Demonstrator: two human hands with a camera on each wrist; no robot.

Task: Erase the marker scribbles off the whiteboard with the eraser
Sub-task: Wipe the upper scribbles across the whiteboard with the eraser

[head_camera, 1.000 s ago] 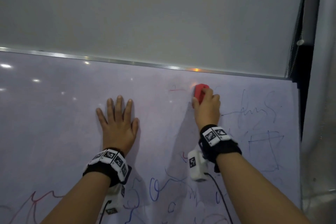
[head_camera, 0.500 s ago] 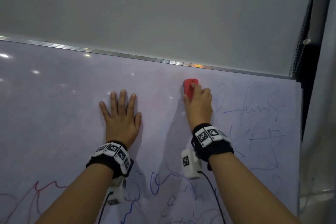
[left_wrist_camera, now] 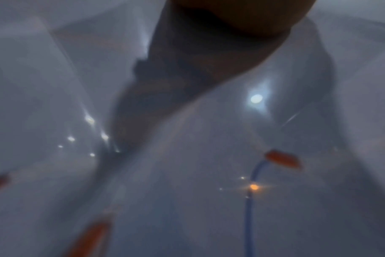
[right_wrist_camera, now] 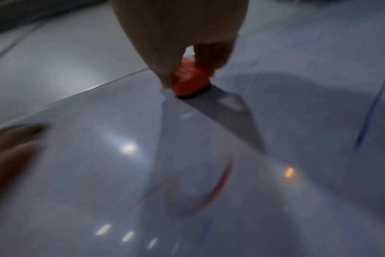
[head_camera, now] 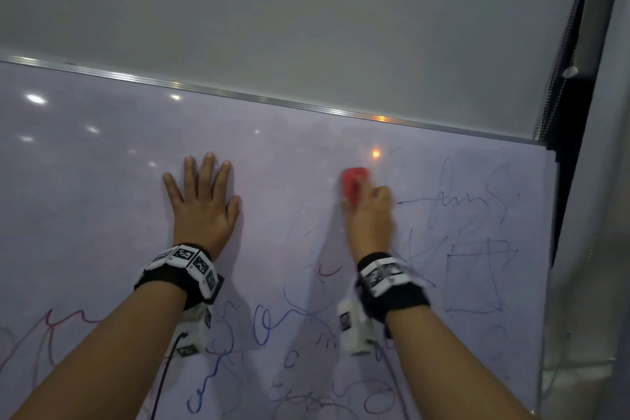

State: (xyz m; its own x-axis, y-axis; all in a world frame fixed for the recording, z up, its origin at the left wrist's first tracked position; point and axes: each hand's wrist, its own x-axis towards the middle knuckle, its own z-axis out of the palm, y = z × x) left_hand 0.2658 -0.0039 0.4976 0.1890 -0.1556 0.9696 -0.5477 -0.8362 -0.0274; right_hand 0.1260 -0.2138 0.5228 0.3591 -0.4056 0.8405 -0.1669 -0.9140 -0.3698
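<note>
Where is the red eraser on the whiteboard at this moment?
In the head view the red eraser sits near the whiteboard's top edge, right of centre, gripped by the right hand and pressed on the board, left of the blue scribbles.

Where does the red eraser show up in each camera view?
Head: red eraser upper middle, gripped by the right hand.
Left wrist: too blurred to tell.
Right wrist: upper middle, flat on the whiteboard.
Shared landmark: the orange light reflection.

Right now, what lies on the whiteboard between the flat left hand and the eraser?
Head view: only bare, wiped whiteboard lies between the left hand and the red eraser; no clear scribbles there.
</note>
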